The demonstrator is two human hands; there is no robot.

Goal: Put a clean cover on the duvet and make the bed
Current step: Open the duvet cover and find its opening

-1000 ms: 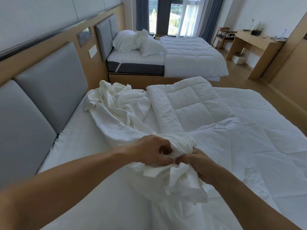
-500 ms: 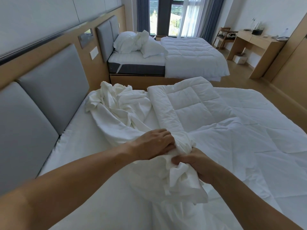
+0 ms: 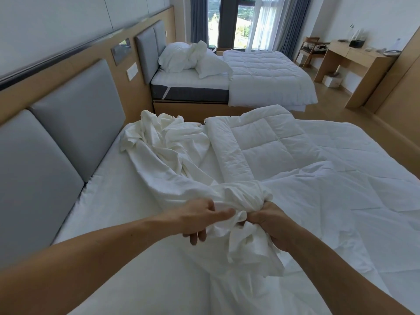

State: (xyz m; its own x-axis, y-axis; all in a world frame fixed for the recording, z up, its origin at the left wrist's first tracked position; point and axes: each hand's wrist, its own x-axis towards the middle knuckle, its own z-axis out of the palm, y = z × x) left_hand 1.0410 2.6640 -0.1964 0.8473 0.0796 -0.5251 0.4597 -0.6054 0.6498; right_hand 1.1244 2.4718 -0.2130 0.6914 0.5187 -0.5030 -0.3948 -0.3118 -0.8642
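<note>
Bed (image 3: 127, 201): lies under and all around the grip. Bare sheet shows to the left of the hands, up to the grey headboard (image 3: 75, 123).
Duvet (image 3: 261, 146): quilted, spread to the right of and beyond the grip. Its far corner is folded back on itself, which leaves that edge exposed. It has no cover on it that I can see.
Cover (image 3: 172, 160): plain white cloth. It runs from a crumpled heap beyond and left of the grip, down in a twisted band, into both hands. A loose flap hangs below the right fist. It is probably bunched so an edge or corner can be found by feel.
Right hand (image 3: 272, 223): closed in a tight fist round a thick gather of the cover, acting as the anchor. Whether a duvet corner sits inside that gather I cannot tell.
Left hand (image 3: 197, 220): just beside the right, almost touching. Forefinger and thumb pinch a fold of the cover and the lower fingers curl beneath. The grip is narrow, more sorting than hauling.
Step (judgement): working along the cloth to locate the opening or a corner. The cover is not yet on and the bed not yet made, so it is early in the task.
Risk (judgement): the twisted band may go on inside out or rotated unless it is shaken flat first.
</note>
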